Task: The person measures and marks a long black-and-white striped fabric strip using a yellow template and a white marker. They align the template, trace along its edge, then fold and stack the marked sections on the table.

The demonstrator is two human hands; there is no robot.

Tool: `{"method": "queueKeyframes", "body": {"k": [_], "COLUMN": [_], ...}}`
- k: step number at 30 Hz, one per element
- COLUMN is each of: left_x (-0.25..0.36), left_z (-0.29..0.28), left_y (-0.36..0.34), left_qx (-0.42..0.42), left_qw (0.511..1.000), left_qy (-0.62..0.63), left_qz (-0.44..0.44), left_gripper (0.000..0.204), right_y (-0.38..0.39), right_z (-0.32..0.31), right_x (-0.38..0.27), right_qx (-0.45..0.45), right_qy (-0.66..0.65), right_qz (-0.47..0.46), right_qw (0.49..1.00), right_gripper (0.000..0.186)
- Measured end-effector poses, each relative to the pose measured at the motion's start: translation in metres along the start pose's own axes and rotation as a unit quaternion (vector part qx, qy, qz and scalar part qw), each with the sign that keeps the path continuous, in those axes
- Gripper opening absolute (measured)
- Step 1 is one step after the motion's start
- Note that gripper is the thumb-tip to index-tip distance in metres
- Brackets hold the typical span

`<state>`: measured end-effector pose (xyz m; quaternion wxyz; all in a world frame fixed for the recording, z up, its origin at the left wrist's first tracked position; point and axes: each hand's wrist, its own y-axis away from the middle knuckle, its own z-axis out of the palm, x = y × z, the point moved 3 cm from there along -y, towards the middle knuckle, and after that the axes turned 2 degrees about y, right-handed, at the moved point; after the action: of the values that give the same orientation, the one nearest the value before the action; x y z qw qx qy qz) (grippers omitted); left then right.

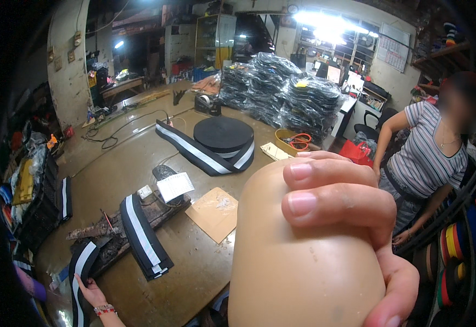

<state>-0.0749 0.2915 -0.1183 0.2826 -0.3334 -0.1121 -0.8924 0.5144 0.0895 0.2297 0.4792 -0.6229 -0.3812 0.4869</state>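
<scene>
Very close to the camera, my right hand [347, 201] has its fingers wrapped over a large, smooth, rounded tan object [303, 272]. Its kind cannot be made out, and its lower end runs out of the picture. At the lower left, my left hand [92, 294], with beaded bracelets at the wrist, grips the edge of a black webbing strap [80, 267] with a pale stripe down its middle. Beside it, a folded length of the same striped strap [142, 240] lies across a dark, worn bar [107, 259]. Some fingers of both hands are hidden.
On the brown table [194, 283] lie a thick black webbing roll [223, 132], a tan card [214, 214], a white notepad [175, 187] and orange-handled scissors [299, 141]. Plastic-wrapped stacks [281, 90] stand behind. A person [428, 141] in a striped shirt stands right, beside coloured webbing rolls [453, 240].
</scene>
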Motion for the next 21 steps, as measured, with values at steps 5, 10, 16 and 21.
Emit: {"method": "queueKeyframes", "body": {"k": [5,10,16,21], "left_x": [-0.002,-0.001,0.002,0.006], "left_z": [-0.005,-0.002,0.007,0.0], "left_y": [-0.004,0.0,0.008,0.002], "left_qx": [0.003,0.007,0.003,-0.019], "left_qw": [1.0,1.0,1.0,1.0], "left_qy": [0.006,0.006,0.006,-0.014], "left_qz": [-0.001,0.012,0.01,0.007], "left_gripper": [0.029,0.029,0.029,0.029], "right_y": [0.0,0.0,0.006,0.009], "right_z": [0.0,0.002,0.017,0.024], "right_x": [0.0,0.0,0.0,0.002], "right_qx": [-0.001,-0.007,-0.034,-0.077], "right_qy": [-0.003,-0.015,-0.052,-0.107], "right_qz": [0.004,0.009,0.027,0.105], "right_qw": [1.0,1.0,0.998,0.986], "right_gripper": [0.078,0.08,0.083,0.085]}}
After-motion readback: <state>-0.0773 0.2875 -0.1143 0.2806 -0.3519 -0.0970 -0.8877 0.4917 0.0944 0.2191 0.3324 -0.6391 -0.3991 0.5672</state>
